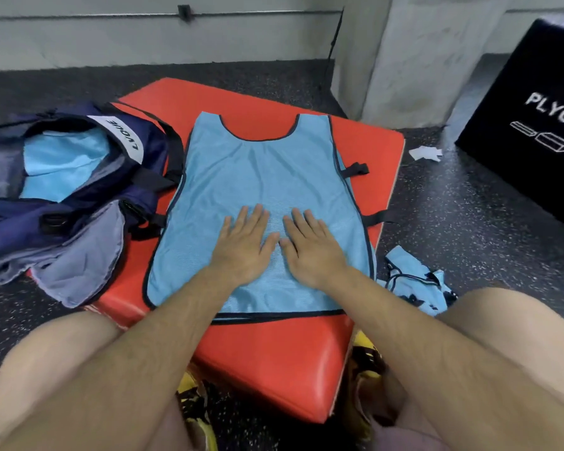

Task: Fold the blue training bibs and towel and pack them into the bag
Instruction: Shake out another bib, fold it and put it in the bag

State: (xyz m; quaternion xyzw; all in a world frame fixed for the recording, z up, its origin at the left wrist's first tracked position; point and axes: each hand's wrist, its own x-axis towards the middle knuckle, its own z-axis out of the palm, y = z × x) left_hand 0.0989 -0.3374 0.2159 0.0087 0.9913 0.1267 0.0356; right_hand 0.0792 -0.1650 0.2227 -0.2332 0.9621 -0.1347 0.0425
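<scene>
Speckled gym floor (453,206), red pad (274,369): blue bib (258,177) spread for smoothing.
Your left hand (243,245) and right hand (313,252) press flat on its middle, fingers straight, gripping nothing; sweep outward to the dark-trimmed edges before you fold, since this thin mesh looks slippery; the bib lies neck-hole far, hem near; the open bag (79,196) sits just left, a crumpled bib (417,288) on the floor right.

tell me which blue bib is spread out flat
The bib on the red mat, flat under the left hand and right hand. The other bib lies crumpled on the floor at the right; blue cloth sits inside the bag.
</scene>
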